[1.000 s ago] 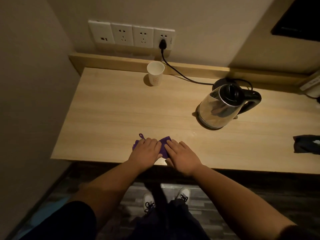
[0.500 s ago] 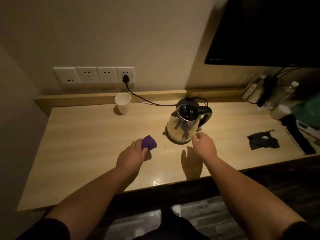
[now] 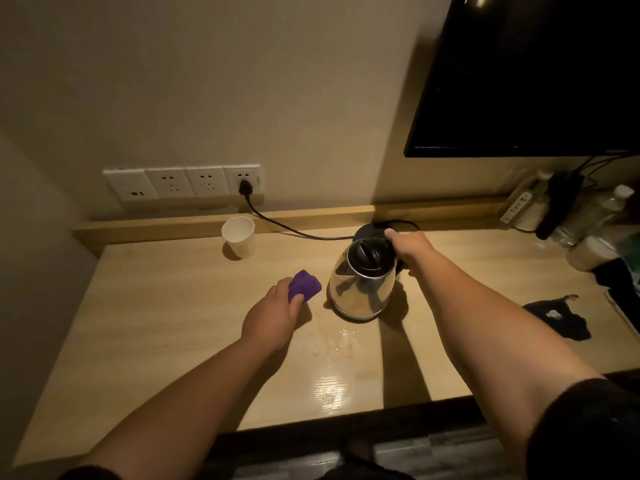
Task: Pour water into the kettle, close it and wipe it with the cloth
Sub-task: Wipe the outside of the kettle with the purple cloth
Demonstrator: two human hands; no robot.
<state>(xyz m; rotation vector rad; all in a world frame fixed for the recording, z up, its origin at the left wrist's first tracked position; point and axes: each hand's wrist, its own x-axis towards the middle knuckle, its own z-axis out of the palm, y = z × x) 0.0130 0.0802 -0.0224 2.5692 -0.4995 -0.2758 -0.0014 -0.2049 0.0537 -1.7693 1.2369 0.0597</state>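
Observation:
A steel kettle [image 3: 360, 289] with a black lid, closed, stands on the wooden desk [image 3: 166, 323], off its black base [image 3: 369, 232] behind it. My right hand [image 3: 410, 249] grips the kettle's black handle, which it hides. My left hand [image 3: 273, 315] holds a bunched purple cloth [image 3: 304, 285] just left of the kettle, a small gap apart from its side. A white paper cup [image 3: 239, 237] stands upright at the back left near the wall.
A black cord [image 3: 294, 230] runs from the wall sockets [image 3: 183, 181] to the base. Spilled water [image 3: 334, 341] shines on the desk before the kettle. A black cloth [image 3: 557, 317] lies at right; bottles and a remote [image 3: 517, 206] crowd the far right under a dark screen [image 3: 533, 74].
My right hand has gone from the kettle's front up to its handle and taken hold. My left hand has carried the purple cloth closer to the kettle. The view has risen.

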